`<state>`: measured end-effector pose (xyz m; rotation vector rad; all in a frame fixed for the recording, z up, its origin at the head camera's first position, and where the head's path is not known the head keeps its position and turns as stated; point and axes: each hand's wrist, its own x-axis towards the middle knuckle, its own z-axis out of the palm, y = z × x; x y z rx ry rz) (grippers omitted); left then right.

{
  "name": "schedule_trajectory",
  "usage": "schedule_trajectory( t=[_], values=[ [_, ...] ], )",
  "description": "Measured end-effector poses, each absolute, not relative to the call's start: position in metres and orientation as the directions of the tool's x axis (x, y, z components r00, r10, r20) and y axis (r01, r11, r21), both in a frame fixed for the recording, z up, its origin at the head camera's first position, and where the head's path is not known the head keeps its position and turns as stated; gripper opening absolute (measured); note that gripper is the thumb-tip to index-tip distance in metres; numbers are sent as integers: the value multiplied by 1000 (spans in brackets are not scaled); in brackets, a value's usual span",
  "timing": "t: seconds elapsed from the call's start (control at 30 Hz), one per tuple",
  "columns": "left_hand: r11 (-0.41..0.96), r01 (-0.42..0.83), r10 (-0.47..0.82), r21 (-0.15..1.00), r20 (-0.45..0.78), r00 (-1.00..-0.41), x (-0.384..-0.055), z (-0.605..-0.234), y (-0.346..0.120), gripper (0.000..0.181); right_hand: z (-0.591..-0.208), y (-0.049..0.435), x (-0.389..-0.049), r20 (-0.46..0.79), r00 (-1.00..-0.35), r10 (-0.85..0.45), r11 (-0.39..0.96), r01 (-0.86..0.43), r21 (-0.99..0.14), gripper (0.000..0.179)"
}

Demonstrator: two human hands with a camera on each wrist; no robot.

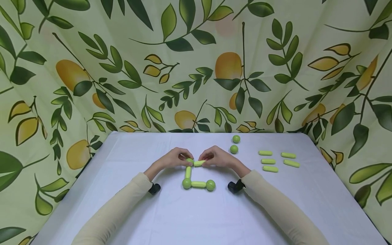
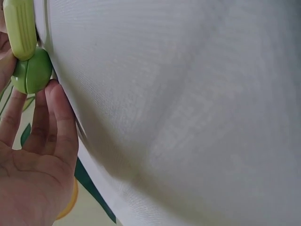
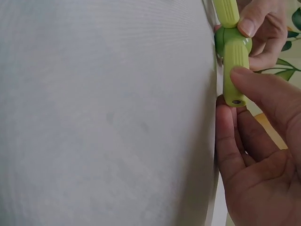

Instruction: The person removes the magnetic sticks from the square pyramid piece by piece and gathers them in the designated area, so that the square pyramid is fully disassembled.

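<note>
My left hand [image 1: 172, 158] pinches a green ball [image 1: 190, 161] at the far corner of a small frame on the table. With thumb and fingertips, my right hand [image 1: 219, 157] holds a ridged yellow-green rod [image 3: 235, 59] right beside that ball, one end toward it; a small metal dot shows in the other end. From the held ball, a second rod [image 1: 188, 172] runs toward me to a near ball [image 1: 186, 183]. A third rod [image 1: 198, 184] goes right from there to another ball [image 1: 210, 185]. Whether the right hand's rod touches the held ball I cannot tell.
Two loose green balls, a far one [image 1: 236, 139] and a nearer one [image 1: 234, 149], lie beyond my right hand. Several loose rods [image 1: 268, 161] lie in two columns at the right. The white-covered table [image 1: 147, 217] meets a leaf-patterned curtain [image 1: 196, 85] behind.
</note>
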<state>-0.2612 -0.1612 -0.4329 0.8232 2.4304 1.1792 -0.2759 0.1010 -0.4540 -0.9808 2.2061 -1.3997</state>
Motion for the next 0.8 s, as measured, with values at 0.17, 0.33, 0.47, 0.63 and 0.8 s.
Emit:
schedule_trajectory(
  t=[0.17,0.33,0.47,0.63,0.8],
  values=[
    [486,367,621,793,-19,-783,-262,-435,-163,24,-452,105,-274,67,-708,-703,285,-367,-886,17],
    [502,356,615,788,-36,-788,-262,-434,-163,24,-449,111,-269,88,-734,-673,275,-358,-892,18],
    [506,343,610,791,-47,-791,-261,-435,-162,25,-446,117,-265,119,-753,-647,245,-353,-903,20],
    [513,339,606,789,-52,-794,-261,-435,-162,25,-440,129,-260,161,-772,-614,224,-366,-903,20],
    [522,341,603,782,-56,-796,-260,-433,-161,24,-436,144,-256,171,-806,-566,247,-364,-898,19]
  ],
)
